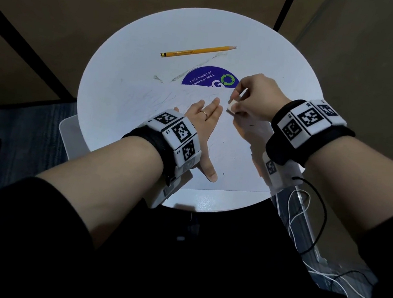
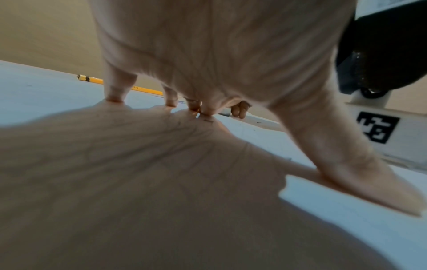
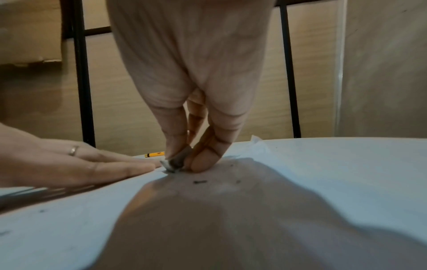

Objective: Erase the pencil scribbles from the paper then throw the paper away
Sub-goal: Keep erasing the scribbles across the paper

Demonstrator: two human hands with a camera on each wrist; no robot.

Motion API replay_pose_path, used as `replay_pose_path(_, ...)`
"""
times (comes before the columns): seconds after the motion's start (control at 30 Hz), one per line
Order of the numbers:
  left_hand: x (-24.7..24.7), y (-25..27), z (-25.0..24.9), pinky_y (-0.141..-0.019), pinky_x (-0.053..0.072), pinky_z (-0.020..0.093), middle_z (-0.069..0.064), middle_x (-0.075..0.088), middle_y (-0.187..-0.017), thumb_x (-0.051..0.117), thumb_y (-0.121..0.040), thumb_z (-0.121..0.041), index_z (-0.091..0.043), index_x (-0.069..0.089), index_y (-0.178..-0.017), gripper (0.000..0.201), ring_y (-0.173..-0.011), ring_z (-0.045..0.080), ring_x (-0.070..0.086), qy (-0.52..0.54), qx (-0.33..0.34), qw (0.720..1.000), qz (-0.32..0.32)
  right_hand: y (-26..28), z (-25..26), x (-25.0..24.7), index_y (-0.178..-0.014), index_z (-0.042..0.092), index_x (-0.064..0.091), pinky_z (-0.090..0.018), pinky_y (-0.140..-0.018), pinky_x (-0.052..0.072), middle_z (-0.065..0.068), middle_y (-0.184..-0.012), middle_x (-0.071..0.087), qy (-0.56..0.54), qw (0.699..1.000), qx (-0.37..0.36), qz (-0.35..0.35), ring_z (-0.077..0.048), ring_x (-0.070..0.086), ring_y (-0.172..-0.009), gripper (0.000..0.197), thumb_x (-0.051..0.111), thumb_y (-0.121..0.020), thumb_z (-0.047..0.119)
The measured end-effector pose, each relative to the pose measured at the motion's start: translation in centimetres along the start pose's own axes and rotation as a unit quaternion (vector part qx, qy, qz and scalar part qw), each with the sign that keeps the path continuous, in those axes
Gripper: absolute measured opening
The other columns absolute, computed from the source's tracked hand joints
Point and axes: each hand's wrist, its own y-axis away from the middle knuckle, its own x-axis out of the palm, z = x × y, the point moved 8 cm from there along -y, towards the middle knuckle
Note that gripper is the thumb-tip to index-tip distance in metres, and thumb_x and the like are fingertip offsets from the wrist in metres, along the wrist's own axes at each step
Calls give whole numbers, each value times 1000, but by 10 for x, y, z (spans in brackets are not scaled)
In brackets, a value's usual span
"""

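Observation:
A white sheet of paper (image 1: 227, 153) with faint pencil scribbles lies on the round white table (image 1: 133, 48). My left hand (image 1: 204, 117) lies flat on the paper with straight fingers, holding it down; in the left wrist view its fingers (image 2: 115, 91) press the sheet. My right hand (image 1: 249, 98) pinches a small white eraser (image 1: 231, 106) and holds its tip on the paper just right of the left fingertips. In the right wrist view the eraser (image 3: 174, 162) sits between thumb and fingers, with dark crumbs (image 3: 199, 181) on the paper (image 3: 323, 173) behind it.
A yellow pencil (image 1: 198, 51) lies at the far side of the table, beyond a purple round sticker (image 1: 207, 77) partly covered by the paper. White and black cables (image 1: 305, 225) hang at the right of the table. Floor and dark frame bars surround it.

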Motion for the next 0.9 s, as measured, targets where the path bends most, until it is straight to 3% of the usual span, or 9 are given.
replay_pose_path(0.13, 0, 0, 0, -110, 10, 61, -5, -29, -153, 75, -51, -70, -19, -24, -146, 146, -144, 23, -17, 1, 0, 1000, -2, 3, 4, 1, -92, 8, 67, -34, -85, 52, -10, -97, 67, -1, 1000, 0, -6, -18, 61, -89, 18, 72, -75, 11)
replay_pose_path(0.2, 0, 0, -1, -110, 10, 61, -5, -30, -153, 75, -50, -70, -19, -24, -146, 147, -144, 23, -17, 3, 4, 1000, -4, 11, 5, 12, -85, 12, 65, -35, -91, 48, -7, -84, 68, -4, 999, -5, 51, -9, 62, -72, 15, 74, -74, 12)
replay_pose_path(0.3, 1, 0, 0, -110, 10, 60, -5, -30, -153, 74, -49, -72, -19, -24, -146, 148, -144, 23, -17, 0, 4, 1000, -5, 25, 0, 25, -85, 8, 64, -21, -71, 55, -11, -80, 69, -64, 987, 7, 146, -12, 64, -58, 12, 72, -76, 4)
replay_pose_path(0.37, 1, 0, 0, -111, 10, 60, -5, -30, -153, 74, -50, -72, -19, -24, -146, 147, -144, 23, -17, 0, 3, 1000, -5, 20, -7, 14, -88, 7, 67, -7, -56, 47, -7, -81, 67, -33, 994, 8, 101, -11, 61, -61, 12, 72, -77, 6)
replay_pose_path(0.47, 1, 1, 0, -111, 10, 60, -6, -30, -153, 75, -50, -71, -19, -23, -146, 147, -144, 22, -17, 6, 3, 1000, -9, 18, -8, 1, -86, 8, 68, -15, -62, 44, -6, -86, 67, 1, 999, 7, 41, -14, 58, -73, 14, 74, -74, 11)
replay_pose_path(0.6, -1, 3, -1, -111, 10, 59, -6, -29, -153, 76, -50, -69, -19, -23, -146, 147, -144, 22, -16, 13, 6, 1000, -13, 41, 7, 39, -86, 7, 66, -10, -55, 43, -2, -72, 65, -16, 984, -27, 174, -3, 58, -55, 15, 74, -74, 10)
replay_pose_path(0.67, 0, 4, -1, -112, 10, 59, -6, -29, -153, 76, -50, -69, -19, -23, -146, 147, -144, 22, -16, 8, 5, 1000, -9, 39, 6, 36, -83, 11, 65, -10, -57, 44, 1, -72, 64, -8, 987, -34, 160, 2, 56, -52, 11, 73, -75, 9)
replay_pose_path(0.8, -1, 3, -1, -112, 10, 60, -5, -29, -153, 75, -51, -70, -19, -24, -146, 146, -144, 23, -16, 4, 2, 1000, -5, 27, 0, 11, -80, 12, 62, -10, -60, 41, -4, -81, 66, 6, 997, -22, 77, -11, 57, -67, 11, 71, -76, 9)
replay_pose_path(0.9, -1, 2, -1, -111, 10, 59, -6, -30, -153, 76, -50, -69, -20, -24, -146, 148, -144, 22, -16, 13, 6, 1000, -8, 40, 8, 29, -77, 12, 62, -9, -55, 42, 1, -73, 65, -18, 990, -40, 137, -4, 58, -59, 12, 73, -74, 9)
